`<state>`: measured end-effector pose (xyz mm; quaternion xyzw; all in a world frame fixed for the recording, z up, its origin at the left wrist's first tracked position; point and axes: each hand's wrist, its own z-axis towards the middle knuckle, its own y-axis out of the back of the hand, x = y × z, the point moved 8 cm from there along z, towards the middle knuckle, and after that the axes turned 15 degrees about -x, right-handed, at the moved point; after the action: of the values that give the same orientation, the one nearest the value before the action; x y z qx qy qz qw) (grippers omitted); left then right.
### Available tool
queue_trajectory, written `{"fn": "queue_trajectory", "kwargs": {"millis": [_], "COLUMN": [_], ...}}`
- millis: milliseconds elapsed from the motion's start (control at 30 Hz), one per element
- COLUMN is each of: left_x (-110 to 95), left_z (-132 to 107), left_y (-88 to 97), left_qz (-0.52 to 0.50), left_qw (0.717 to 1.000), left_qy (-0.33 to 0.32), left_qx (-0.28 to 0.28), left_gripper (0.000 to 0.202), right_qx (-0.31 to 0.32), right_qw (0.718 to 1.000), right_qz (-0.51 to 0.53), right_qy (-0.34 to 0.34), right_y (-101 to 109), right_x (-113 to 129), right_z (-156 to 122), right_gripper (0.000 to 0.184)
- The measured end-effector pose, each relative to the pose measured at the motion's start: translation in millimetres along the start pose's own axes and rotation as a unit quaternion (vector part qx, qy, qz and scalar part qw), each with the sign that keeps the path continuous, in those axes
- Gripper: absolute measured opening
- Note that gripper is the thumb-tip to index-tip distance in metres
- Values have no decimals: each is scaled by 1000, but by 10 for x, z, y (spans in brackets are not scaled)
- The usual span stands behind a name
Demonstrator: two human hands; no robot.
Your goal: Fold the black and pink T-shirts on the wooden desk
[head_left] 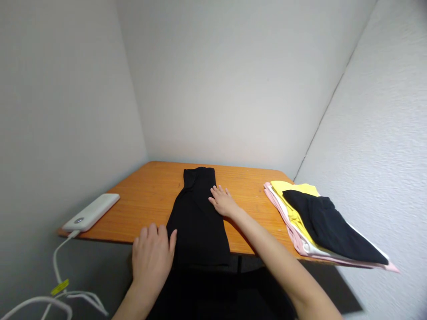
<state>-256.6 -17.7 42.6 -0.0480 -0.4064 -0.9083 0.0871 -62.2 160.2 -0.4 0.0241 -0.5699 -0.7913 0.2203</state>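
A long black garment (196, 218) lies lengthwise down the middle of the orange wooden table (150, 195) and hangs over its near edge. My left hand (151, 255) rests flat, fingers spread, at the garment's lower left edge near the table's front. My right hand (223, 201) lies flat on the garment's right edge, farther back. Neither hand grips anything.
A stack of folded clothes (320, 226), pink, white and yellow with a black piece on top, sits at the table's right and overhangs the edge. A white power bank (91, 212) with a white cable (56, 262) lies at the left edge. Grey walls close in on three sides.
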Motion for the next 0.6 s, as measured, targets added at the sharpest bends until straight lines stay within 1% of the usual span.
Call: {"fn": "queue_trajectory", "kwargs": {"millis": [67,133,267,367,433,500,600], "left_x": [35,26,-1,129,241,309,353], "left_z": [-146,-229,-241,-255,-297,-343,-368], "left_y": [19,5,-37,-89,-151,-208,-211], "left_qz": [7,3,-35,-39,-29,-30,-53], "left_qw": [1000,1000,999,999,999,998,997], "left_qy": [7,13,-1,-10,-14,-21,-29], "left_qx": [9,14,23,30,35,41,37], "left_gripper": [44,43,38,37,38,39,39], "right_qx": [8,21,38,41,43,43,23], "right_qw": [1000,1000,999,999,999,999,999], "right_qz": [-12,-16,-22,-25,-22,-21,-20], "right_qy": [0,-3,-12,-18,-21,-23,-18], "right_y": [-90,-151,-188,-189,-198,-197,-89], "right_x": [-13,-27,-65,-94,-103,-95,-42], "right_z": [14,5,-18,-19,-13,-8,-47], "right_gripper": [65,70,73,73,74,73,70]}}
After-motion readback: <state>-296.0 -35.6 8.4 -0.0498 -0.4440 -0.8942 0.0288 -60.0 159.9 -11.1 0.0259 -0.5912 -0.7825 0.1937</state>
